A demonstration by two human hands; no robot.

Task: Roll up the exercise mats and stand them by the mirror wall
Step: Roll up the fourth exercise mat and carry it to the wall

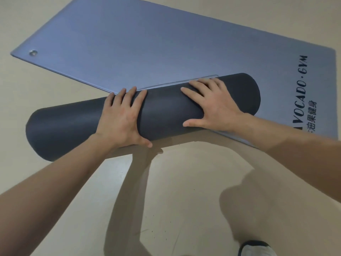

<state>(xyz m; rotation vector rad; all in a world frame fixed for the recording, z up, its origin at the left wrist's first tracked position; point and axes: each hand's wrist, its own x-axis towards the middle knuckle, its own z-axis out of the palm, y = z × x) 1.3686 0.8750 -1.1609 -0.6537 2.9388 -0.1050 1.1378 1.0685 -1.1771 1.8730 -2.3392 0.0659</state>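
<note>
A dark grey rolled mat (166,111) lies on its side on the floor, its right end resting on a flat blue-grey mat (147,43). A short unrolled strip of its tail (203,79) shows just beyond the roll, lying on the flat mat. My left hand (120,117) presses palm-down on the middle-left of the roll, fingers spread over its top. My right hand (212,106) presses the same way on the right part. The flat mat carries black "AVOCADO·GYM" lettering (302,89) at its right end.
The beige floor (184,182) surrounds both mats. A metal eyelet (33,52) sits in the flat mat's left corner. My shoe (256,248) shows at the bottom right. Arm shadows fall across the floor in front of me. No mirror wall is in view.
</note>
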